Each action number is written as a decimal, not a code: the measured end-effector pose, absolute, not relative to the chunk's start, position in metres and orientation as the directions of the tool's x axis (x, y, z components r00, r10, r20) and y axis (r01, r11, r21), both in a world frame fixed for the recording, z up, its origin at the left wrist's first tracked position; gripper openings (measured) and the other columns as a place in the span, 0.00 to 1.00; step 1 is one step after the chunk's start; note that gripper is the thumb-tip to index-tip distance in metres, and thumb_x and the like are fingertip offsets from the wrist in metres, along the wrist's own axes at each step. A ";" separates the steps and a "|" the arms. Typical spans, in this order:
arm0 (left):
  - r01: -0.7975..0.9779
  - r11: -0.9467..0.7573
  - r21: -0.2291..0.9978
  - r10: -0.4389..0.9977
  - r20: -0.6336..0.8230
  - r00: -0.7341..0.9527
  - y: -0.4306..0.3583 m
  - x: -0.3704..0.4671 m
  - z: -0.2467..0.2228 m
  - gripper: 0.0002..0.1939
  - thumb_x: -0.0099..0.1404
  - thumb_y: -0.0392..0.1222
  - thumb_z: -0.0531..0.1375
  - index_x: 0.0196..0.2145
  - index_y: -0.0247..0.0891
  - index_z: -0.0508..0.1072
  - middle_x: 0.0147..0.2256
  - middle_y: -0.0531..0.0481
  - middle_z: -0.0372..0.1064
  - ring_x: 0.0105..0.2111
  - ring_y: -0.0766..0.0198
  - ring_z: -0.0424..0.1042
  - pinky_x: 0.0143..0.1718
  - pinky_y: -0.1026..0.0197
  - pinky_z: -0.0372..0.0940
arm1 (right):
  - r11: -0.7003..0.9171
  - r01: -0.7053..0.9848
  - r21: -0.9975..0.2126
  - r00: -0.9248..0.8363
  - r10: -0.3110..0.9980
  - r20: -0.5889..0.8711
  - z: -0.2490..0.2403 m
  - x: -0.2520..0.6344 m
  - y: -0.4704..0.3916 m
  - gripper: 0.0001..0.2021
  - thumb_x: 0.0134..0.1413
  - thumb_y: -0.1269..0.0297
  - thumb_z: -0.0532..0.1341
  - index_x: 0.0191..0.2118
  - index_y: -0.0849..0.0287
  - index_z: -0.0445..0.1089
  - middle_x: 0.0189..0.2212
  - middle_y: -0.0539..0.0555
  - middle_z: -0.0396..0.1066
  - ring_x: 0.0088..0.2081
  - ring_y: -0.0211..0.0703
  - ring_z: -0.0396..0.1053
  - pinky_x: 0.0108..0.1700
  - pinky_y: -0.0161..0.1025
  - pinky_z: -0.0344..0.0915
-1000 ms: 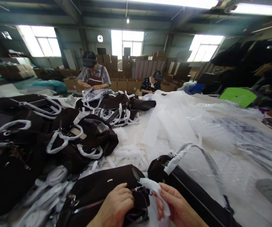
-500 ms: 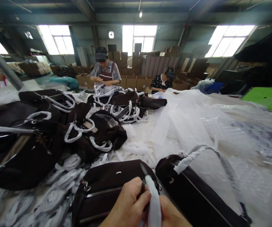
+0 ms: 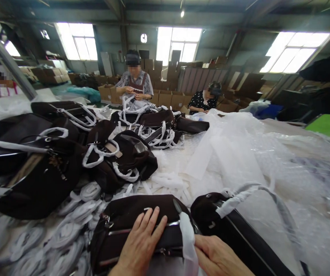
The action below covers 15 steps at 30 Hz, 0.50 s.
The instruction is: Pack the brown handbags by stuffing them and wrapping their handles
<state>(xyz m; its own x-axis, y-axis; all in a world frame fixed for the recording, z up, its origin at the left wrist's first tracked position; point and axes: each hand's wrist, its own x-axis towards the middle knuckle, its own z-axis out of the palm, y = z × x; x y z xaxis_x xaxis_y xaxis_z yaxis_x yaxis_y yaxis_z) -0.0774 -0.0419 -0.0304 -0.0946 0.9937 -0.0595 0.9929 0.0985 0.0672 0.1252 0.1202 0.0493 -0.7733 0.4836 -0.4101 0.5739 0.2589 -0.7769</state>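
A dark brown handbag [image 3: 144, 205] with zips and metal trim lies in front of me. My left hand [image 3: 143, 239] rests flat on it, fingers stretched and slightly spread. At its right side runs a strap wrapped in white padding [image 3: 188, 239], whose dark pointed end [image 3: 177, 206] sticks out at the top. My right hand [image 3: 218, 253] is closed at the edge of this strap, its fingertips partly hidden behind the wrapping. Just right of it lies a second dark bag [image 3: 239, 234] with a partly wrapped handle [image 3: 257, 186].
Rolled white padding strips [image 3: 67, 234] heap up at the left. Several dark bags with wrapped handles, one of them here [image 3: 124, 153], cover the left and middle. Clear plastic sheeting [image 3: 231, 149] spreads over the right. Across the table, a person [image 3: 136, 82] and another person [image 3: 206, 99] work.
My left hand has left the wrapped strap and lies spread on the bag, to the left. The right hand stays at the strap. The whole view has shifted slightly.
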 end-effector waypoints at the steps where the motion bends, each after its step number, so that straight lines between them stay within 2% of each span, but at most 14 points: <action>1: 0.989 0.129 0.073 0.988 -0.100 -0.121 -0.039 -0.080 -0.028 0.55 0.52 0.15 0.52 0.73 0.48 0.44 0.72 0.41 0.42 0.69 0.45 0.52 0.66 0.39 0.59 | 0.187 0.604 -0.775 -0.727 0.528 -0.439 0.041 0.135 0.131 0.21 0.56 0.44 0.55 0.24 0.54 0.55 0.23 0.47 0.58 0.27 0.39 0.57 0.31 0.36 0.56; 4: 0.978 0.157 0.140 0.961 -0.249 -0.119 -0.028 -0.090 -0.017 0.56 0.51 0.16 0.56 0.73 0.47 0.46 0.72 0.43 0.44 0.68 0.45 0.54 0.66 0.39 0.58 | -0.087 0.642 -0.762 -0.554 0.635 -0.539 0.017 0.164 0.162 0.27 0.52 0.34 0.55 0.24 0.53 0.52 0.18 0.42 0.48 0.20 0.33 0.45 0.23 0.35 0.45; 6: 0.968 0.173 0.182 0.950 -0.292 -0.115 -0.021 -0.094 -0.010 0.57 0.52 0.18 0.62 0.73 0.47 0.46 0.72 0.43 0.42 0.69 0.45 0.53 0.68 0.39 0.55 | -0.130 0.616 -0.777 -0.525 0.667 -0.528 0.005 0.175 0.176 0.27 0.53 0.33 0.56 0.24 0.53 0.54 0.18 0.41 0.48 0.19 0.32 0.44 0.22 0.34 0.44; 9: 0.950 0.229 0.214 0.931 -0.333 -0.149 -0.016 -0.096 -0.002 0.61 0.48 0.25 0.72 0.72 0.46 0.46 0.73 0.40 0.40 0.70 0.43 0.49 0.69 0.39 0.51 | -0.055 0.588 -0.807 -0.534 0.723 -0.438 -0.005 0.177 0.181 0.26 0.53 0.35 0.57 0.25 0.55 0.60 0.19 0.43 0.57 0.19 0.33 0.54 0.23 0.33 0.52; 12: 0.945 0.235 0.228 0.925 -0.350 -0.146 -0.015 -0.096 0.003 0.64 0.46 0.28 0.76 0.72 0.46 0.47 0.72 0.39 0.40 0.71 0.43 0.47 0.70 0.38 0.48 | -0.040 0.616 -0.787 -0.427 0.822 -0.376 -0.008 0.178 0.174 0.25 0.49 0.35 0.59 0.37 0.55 0.68 0.33 0.52 0.73 0.27 0.42 0.70 0.27 0.37 0.65; 13: 0.945 0.228 0.235 0.932 -0.333 -0.142 -0.017 -0.096 0.002 0.64 0.46 0.28 0.76 0.72 0.46 0.47 0.72 0.38 0.41 0.71 0.42 0.47 0.69 0.37 0.48 | -0.005 0.634 -0.773 -0.410 0.845 -0.342 -0.010 0.180 0.168 0.25 0.50 0.36 0.59 0.39 0.53 0.69 0.35 0.53 0.74 0.30 0.44 0.73 0.30 0.39 0.68; 15: 0.945 0.204 0.256 0.951 -0.283 -0.128 -0.020 -0.096 0.000 0.64 0.45 0.28 0.76 0.72 0.45 0.48 0.72 0.37 0.42 0.70 0.41 0.47 0.69 0.37 0.48 | 0.169 0.654 -0.738 -0.488 0.839 -0.241 -0.018 0.187 0.151 0.20 0.54 0.38 0.59 0.34 0.52 0.70 0.30 0.52 0.73 0.29 0.46 0.72 0.32 0.40 0.69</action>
<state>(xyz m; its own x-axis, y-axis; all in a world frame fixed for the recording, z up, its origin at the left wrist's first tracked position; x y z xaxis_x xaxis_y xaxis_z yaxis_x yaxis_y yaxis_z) -0.0960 -0.0201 -0.0003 -0.1283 0.9505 -0.2829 0.9448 0.2038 0.2564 0.1867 0.1506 -0.0178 -0.4885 0.8386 -0.2412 0.6536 0.1685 -0.7378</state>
